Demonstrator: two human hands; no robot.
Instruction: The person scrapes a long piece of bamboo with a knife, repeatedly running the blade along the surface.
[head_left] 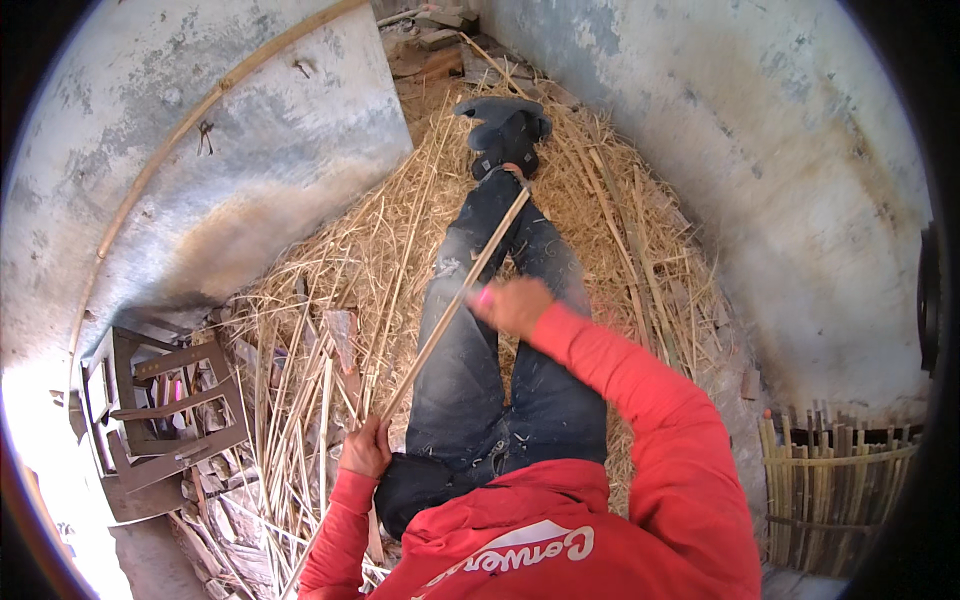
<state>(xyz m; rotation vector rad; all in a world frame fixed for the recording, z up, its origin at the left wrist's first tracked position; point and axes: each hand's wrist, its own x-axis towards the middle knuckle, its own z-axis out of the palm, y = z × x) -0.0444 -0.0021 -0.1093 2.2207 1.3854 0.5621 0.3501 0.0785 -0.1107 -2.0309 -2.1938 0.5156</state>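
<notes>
A long bamboo strip [447, 315] slants across my legs, its far end near my ankles. My left hand [368, 448] is closed around its near end, beside my left thigh. Above my thighs, my right hand [512, 305] is closed and slightly blurred against the middle of the strip. A small pink thing [486, 298] shows at its fingers; its kind is too blurred to make out. My legs [500, 370] in dark, dusty trousers stretch forward, crossed at the ankles.
Straw-like shavings [640, 250] cover the ground around my legs. Several loose bamboo strips [300, 420] lie at the left, near an overturned wooden frame [170, 410]. A bamboo-slat basket [840, 490] stands at the right. Worn walls [760, 180] rise on both sides; a curved bamboo pole [165, 150] leans left.
</notes>
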